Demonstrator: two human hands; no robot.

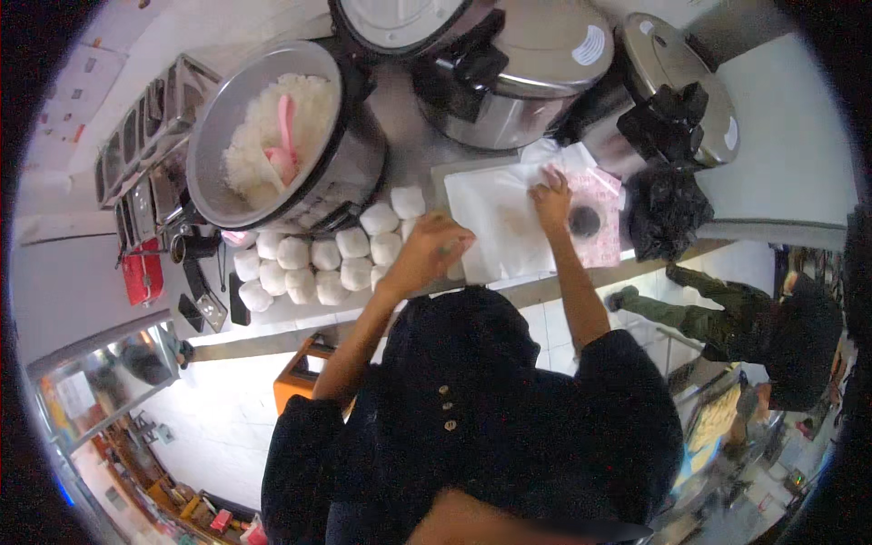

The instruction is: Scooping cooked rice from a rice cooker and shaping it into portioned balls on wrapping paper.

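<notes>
My left hand (429, 252) is raised with bent fingers at the right end of rows of white wrapped bundles (354, 272); whether it holds anything is unclear. My right hand (553, 199) rests its fingers on the upper right part of a stack of white paper sheets (490, 218). Under and beside the sheets lies pink printed paper (599, 197) with a dark round object (584, 222) on it. To the left, an open rice cooker (197, 170) holds white rice (259, 129) with a pink scoop (286, 129) in it.
Large lidded metal cookers (545, 54) line the back of the steel counter. A black plastic bag (664, 211) sits at the right. Steel containers (146, 129), a red box (142, 276) and a dark phone-like object (239, 300) are at left. Another person (756, 327) is at right, beyond the counter.
</notes>
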